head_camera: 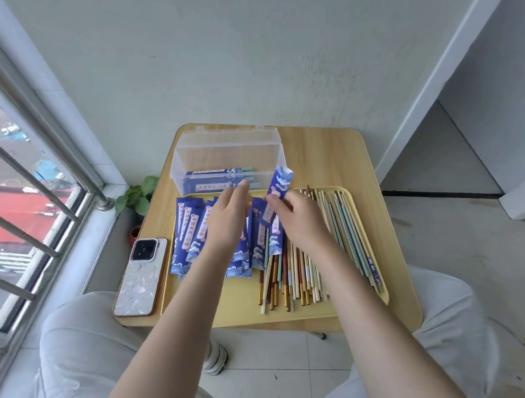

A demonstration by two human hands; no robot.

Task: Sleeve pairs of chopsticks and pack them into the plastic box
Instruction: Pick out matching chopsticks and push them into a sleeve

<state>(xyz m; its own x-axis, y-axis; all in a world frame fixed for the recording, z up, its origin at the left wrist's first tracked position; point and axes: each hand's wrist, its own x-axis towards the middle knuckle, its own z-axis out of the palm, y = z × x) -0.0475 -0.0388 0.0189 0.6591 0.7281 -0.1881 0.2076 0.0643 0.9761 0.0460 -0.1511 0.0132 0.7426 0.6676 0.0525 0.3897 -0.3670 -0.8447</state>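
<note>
sleeve in hand (278, 194): blue printed paper, flat, very light and floppy; right hand (300, 217) pinches it near mid-length, open mouth up toward 1 o'clock; judged easy to crease, so hold by the edges near the mouth.
left hand (229, 215): fingers straight and relaxed, holding nothing, hovering over the sleeve stack, fingertips toward 1 o'clock.
sleeve stack (191, 232): loose fan of the same blue paper sleeves at 9 o'clock on the tray; thin, likely to slide on each other.
chopsticks (304, 271): long stiff thin rods, mixed pale wood, brown with gold tips, grey-green; piled at 3 o'clock on the tray; light, smooth, prone to roll; judged best gripped as a pair near the thick ends.
tray (241, 304): yellow, shallow, rounded rim.
plastic box (229, 154): clear, rigid, lid open, at 12 o'clock beyond the tray; a few sleeved pairs (218, 177) lie flat inside.
bench (330, 152): small, wood-grain top, rounded corners.
phone (141, 277): pale embossed case, 8 o'clock edge.
</note>
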